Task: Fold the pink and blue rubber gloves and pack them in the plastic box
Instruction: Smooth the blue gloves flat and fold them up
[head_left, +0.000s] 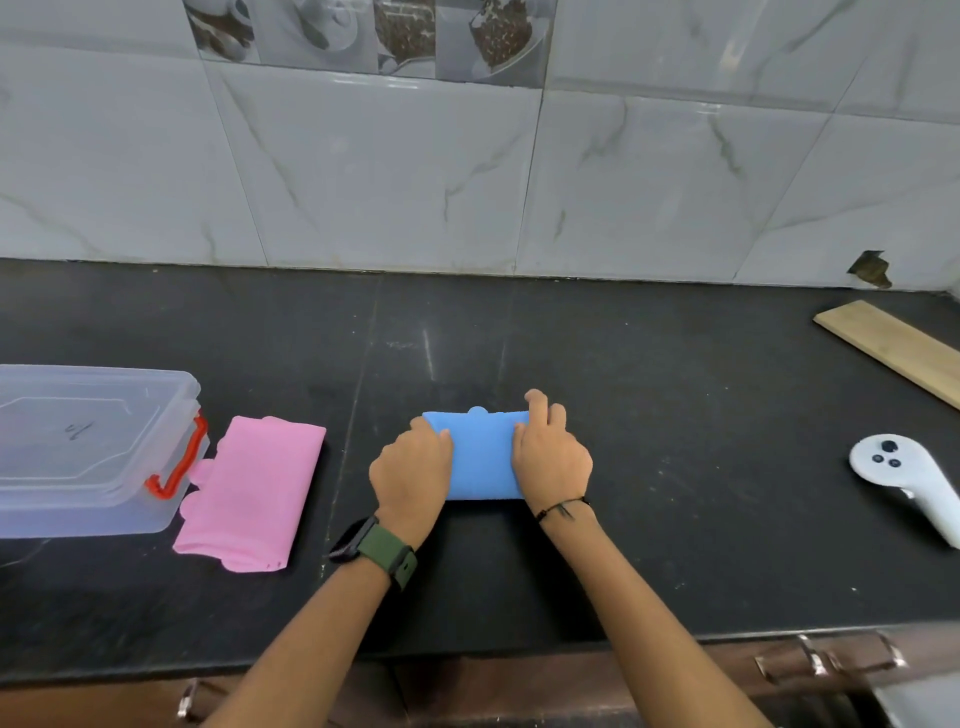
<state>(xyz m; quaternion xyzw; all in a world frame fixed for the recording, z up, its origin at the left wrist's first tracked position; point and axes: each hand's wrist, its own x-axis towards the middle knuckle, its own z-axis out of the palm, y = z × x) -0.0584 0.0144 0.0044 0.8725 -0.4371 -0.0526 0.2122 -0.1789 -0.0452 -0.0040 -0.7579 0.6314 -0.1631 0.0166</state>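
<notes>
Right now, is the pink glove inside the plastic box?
No, the folded pink glove lies on the black counter beside the plastic box, whose lid is on.

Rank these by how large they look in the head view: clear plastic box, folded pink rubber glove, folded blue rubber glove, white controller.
1. Clear plastic box, though cut off at the frame edge.
2. Folded pink rubber glove.
3. Folded blue rubber glove and white controller: too close to rank, hands cover the glove's ends.
</notes>
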